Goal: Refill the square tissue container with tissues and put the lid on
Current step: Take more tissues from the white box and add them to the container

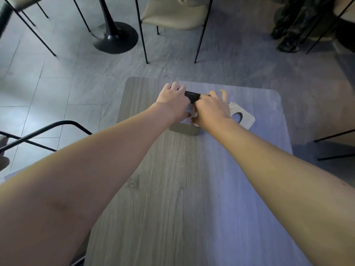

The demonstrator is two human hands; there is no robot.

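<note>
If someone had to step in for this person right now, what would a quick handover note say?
Left hand and right hand: both over the square tissue container, apparently pressing white tissues in; the grip is hidden.
Black object between the hands: unclear what it is.
Lid with oval slot: flat on the table, right of the container, off.
Done: tissues going in.
Left: settle the tissues, fit the lid.

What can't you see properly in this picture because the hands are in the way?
- Head view: the inside of the box is hidden by the left hand and right hand, so how full it is cannot be told.
- The tissues show only as a sliver between the hands.
- The black thing is half covered; what it is stays unclear.
- The lid is partly behind the right wrist.
</note>
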